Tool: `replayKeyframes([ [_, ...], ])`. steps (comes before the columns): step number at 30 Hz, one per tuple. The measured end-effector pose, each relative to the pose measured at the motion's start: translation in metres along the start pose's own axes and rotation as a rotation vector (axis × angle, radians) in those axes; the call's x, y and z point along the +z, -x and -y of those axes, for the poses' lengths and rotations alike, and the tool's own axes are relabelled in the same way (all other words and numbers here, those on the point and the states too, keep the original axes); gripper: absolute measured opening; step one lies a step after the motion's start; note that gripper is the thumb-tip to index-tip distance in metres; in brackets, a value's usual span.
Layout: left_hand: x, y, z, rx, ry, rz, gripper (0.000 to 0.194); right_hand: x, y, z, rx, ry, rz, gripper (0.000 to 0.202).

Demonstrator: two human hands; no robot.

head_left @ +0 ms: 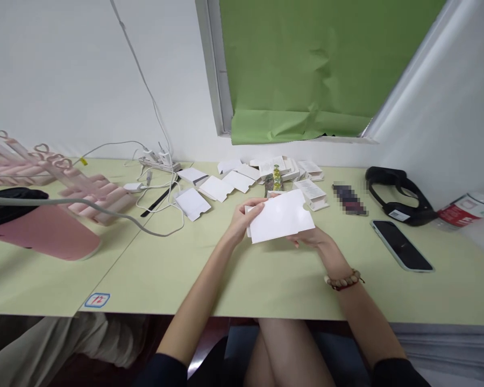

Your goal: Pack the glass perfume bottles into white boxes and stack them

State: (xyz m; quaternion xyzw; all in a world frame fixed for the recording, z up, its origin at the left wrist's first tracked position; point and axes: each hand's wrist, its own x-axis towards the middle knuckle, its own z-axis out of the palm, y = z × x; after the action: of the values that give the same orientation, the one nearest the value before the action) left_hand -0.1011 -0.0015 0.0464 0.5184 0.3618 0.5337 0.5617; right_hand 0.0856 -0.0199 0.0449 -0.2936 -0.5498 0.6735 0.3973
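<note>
A flat white card sleeve (282, 217) with a notch in its right edge is held above the table in front of me. At its upper left, my left hand (244, 217) pinches it, thumb on top. My right hand (306, 236) is closed beneath its lower right part; the sleeve covers most of those fingers. Another white layer (248, 228) shows under the sleeve's left edge. Beyond my hands lie several similar white sleeves (215, 188), small printed white boxes (311, 193) and a yellow-green item (276, 177).
To the right are a phone (402, 245), a black headset (403, 199), a blurred-out item (350, 200) and a bottle (468, 209). On the left stand a pink tumbler (44, 231), pink racks (100, 199), a power strip (159, 163) and loose white cables (161, 234). A person's trouser leg (64, 344) shows lower left.
</note>
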Motion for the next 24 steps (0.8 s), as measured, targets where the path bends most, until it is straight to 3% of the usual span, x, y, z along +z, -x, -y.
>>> replayKeyframes([
  [4, 0.008, 0.003, -0.003, 0.154, -0.189, -0.005, 0.027, 0.001, -0.001, 0.002, -0.072, 0.053, 0.010, 0.051],
  [9, 0.017, 0.009, -0.003, 0.371, -0.318, 0.084, 0.031, -0.005, -0.008, -0.004, -0.190, 0.011, -0.040, 0.072],
  [17, 0.031, 0.025, 0.005, 0.642, -0.398, 0.034, 0.043, -0.013, -0.010, -0.004, -0.228, 0.146, -0.062, 0.056],
  [20, 0.031, 0.026, 0.011, 0.731, -0.424, 0.079, 0.057, -0.008, -0.010, -0.003, -0.244, 0.179, -0.043, 0.052],
  [24, 0.032, 0.026, 0.016, 0.747, -0.439, 0.158, 0.087, -0.007, -0.012, -0.006, -0.237, 0.220, -0.070, 0.051],
])
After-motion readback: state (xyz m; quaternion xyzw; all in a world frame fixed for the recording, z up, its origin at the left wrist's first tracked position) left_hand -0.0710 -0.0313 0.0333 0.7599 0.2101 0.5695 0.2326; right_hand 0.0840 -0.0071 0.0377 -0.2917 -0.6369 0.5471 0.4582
